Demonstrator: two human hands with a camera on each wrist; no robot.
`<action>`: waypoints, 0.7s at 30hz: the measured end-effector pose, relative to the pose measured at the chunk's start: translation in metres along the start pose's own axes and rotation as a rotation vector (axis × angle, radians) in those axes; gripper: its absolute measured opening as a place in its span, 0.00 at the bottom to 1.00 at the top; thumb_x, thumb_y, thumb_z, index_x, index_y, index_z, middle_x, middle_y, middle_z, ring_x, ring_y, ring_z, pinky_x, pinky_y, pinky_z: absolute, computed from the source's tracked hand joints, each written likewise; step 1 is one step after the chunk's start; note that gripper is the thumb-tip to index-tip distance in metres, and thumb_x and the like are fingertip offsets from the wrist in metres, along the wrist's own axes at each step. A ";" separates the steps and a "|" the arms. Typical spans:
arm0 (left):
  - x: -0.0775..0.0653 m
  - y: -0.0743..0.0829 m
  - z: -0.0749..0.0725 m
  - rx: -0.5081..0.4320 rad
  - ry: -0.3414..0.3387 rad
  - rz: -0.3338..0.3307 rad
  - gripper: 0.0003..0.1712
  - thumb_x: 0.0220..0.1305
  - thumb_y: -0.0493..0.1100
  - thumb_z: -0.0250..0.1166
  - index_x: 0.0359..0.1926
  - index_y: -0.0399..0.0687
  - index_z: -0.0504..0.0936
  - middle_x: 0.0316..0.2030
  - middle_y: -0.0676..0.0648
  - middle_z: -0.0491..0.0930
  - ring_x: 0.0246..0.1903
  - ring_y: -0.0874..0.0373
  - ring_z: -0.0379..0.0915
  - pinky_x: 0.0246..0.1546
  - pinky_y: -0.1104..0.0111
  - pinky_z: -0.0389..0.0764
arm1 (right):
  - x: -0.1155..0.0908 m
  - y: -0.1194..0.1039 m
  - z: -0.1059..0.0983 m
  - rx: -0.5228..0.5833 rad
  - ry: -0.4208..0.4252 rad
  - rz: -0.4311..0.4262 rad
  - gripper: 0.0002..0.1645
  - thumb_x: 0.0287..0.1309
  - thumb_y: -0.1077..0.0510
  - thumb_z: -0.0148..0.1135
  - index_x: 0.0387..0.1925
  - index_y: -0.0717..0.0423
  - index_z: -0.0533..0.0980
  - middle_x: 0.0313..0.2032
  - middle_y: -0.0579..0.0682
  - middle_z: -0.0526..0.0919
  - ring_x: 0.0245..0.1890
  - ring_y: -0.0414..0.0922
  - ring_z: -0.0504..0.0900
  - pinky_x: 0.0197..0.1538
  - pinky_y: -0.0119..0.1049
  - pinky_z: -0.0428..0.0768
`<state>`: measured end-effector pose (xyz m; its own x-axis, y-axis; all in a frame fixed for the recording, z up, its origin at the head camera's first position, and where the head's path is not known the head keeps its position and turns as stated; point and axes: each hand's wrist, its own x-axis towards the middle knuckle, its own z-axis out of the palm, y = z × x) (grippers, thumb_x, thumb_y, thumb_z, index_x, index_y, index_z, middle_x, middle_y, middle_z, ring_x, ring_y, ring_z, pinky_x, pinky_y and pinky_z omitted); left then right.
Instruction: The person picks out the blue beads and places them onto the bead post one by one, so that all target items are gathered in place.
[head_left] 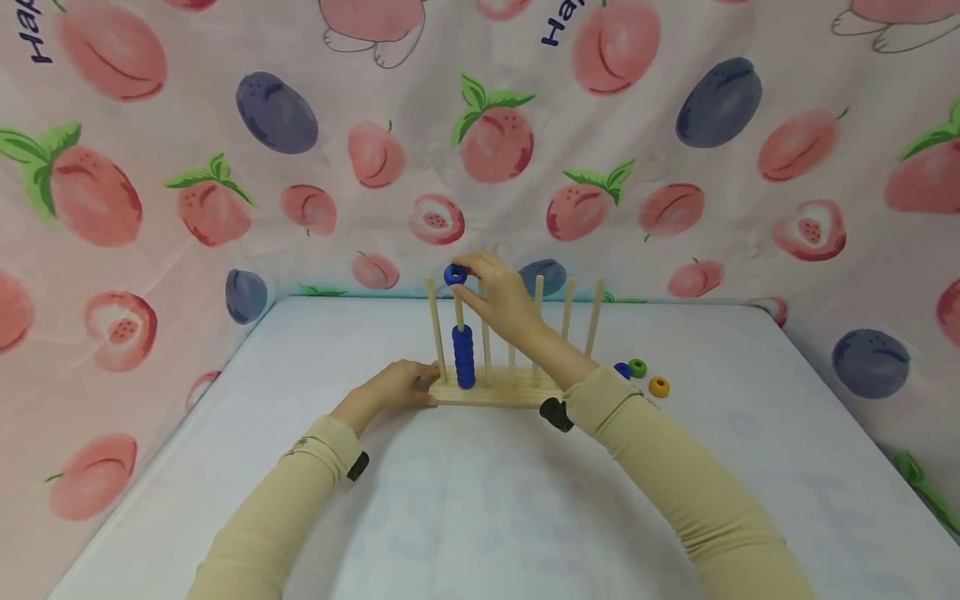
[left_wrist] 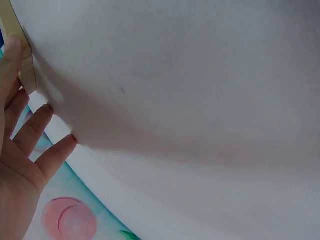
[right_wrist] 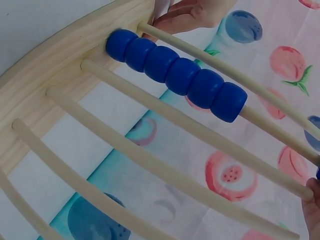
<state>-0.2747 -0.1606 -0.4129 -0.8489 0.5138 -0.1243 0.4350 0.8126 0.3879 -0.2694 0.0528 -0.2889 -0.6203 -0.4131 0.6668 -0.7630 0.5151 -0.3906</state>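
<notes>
A wooden peg rack has a flat base (head_left: 491, 396) with a row of upright pegs. My right hand (head_left: 502, 296) pinches a blue ring bead (head_left: 455, 274) between thumb and fingers, right at the top of the second peg from the left. Lower on that peg sits a stack of several blue beads (right_wrist: 185, 76); the other pegs carry no beads. At the rack's left end, my left hand (head_left: 393, 384) grips the base, its thumb over the wood in the left wrist view and the outer fingers spread on the table.
Right of the rack lie a loose blue bead (head_left: 622, 370), partly behind the right sleeve, a green bead (head_left: 637, 367) and a yellow bead (head_left: 659, 386). A white-covered table (head_left: 465, 500) bears everything. Behind it hangs a fruit-print cloth (head_left: 420, 158).
</notes>
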 end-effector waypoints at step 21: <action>0.002 0.002 0.001 0.014 0.005 0.004 0.32 0.56 0.46 0.68 0.60 0.37 0.73 0.59 0.34 0.72 0.60 0.39 0.68 0.64 0.50 0.67 | 0.006 -0.005 -0.002 -0.083 -0.044 0.071 0.18 0.60 0.61 0.61 0.51 0.65 0.76 0.45 0.59 0.82 0.47 0.50 0.79 0.51 0.40 0.80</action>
<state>-0.2754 -0.1578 -0.4133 -0.8485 0.5158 -0.1182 0.4427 0.8143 0.3755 -0.2687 0.0488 -0.2816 -0.6812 -0.4046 0.6102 -0.7001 0.6039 -0.3811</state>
